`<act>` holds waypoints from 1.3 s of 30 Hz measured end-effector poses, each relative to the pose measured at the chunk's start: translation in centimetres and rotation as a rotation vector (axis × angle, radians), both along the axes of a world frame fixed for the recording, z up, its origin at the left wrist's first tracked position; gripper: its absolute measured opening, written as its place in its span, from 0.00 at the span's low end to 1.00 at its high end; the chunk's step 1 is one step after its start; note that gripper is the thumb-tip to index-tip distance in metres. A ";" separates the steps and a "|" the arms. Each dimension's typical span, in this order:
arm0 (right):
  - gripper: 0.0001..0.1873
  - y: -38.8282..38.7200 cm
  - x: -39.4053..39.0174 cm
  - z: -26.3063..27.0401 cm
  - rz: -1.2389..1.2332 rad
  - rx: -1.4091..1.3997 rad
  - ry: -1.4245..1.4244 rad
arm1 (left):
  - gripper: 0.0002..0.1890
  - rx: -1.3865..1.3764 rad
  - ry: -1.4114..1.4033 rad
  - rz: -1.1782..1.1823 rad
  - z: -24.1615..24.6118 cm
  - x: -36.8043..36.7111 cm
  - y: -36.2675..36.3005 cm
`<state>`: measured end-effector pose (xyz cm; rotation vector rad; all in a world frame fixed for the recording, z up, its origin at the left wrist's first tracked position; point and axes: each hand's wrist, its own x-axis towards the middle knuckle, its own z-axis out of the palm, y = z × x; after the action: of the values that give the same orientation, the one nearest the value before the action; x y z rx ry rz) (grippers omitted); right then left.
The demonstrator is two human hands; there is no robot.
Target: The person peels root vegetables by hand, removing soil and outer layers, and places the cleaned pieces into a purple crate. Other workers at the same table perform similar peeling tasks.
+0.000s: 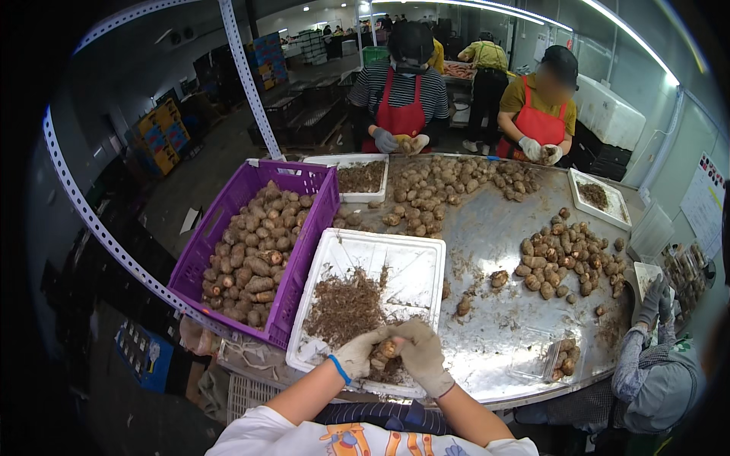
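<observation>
My left hand, in a pale work glove with a blue band at the wrist, grips a small brown taro corm. My right hand, gloved too, closes on the same corm from the other side. Both hands are over the near part of a white foam tray. Brown fibrous scrapings are heaped in that tray. At its left stands a purple plastic crate holding many taro corms. My fingers partly hide the corm.
A metal table bears a far corm pile, a right-hand pile and a clear plastic box with corms. Smaller foam trays hold scrapings. Two co-workers work opposite; another person's gloved hands are at right.
</observation>
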<state>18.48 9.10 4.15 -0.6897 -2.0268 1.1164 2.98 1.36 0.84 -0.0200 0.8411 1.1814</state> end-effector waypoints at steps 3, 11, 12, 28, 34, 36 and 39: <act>0.10 0.9 0.5 -1.7 -0.207 -0.624 0.177 | 0.13 -0.034 -0.106 0.041 1.7 0.1 0.0; 0.15 0.3 0.7 -0.6 0.116 -0.007 0.036 | 0.15 0.023 0.093 -0.004 -0.1 -0.5 -0.3; 0.15 0.5 0.6 -1.0 0.019 0.008 0.046 | 0.15 0.008 0.096 0.027 -0.1 -0.3 -0.2; 0.13 1.5 2.0 -0.3 -0.198 -0.254 -0.005 | 0.21 0.117 0.075 0.004 1.1 -0.8 -0.4; 0.11 0.4 0.7 -0.5 -0.038 -0.145 -0.003 | 0.22 0.195 0.224 -0.139 2.3 0.7 -0.2; 0.14 0.6 0.5 -0.8 0.006 -0.184 0.020 | 0.21 0.239 0.122 -0.097 1.7 0.8 -0.5; 0.14 0.6 0.2 1.1 -0.249 -0.584 -0.025 | 0.23 0.217 -0.017 -0.042 1.3 0.3 -0.7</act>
<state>18.68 9.69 5.24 -1.2104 -1.5709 1.5602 3.32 0.63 2.15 0.1642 0.6915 1.2254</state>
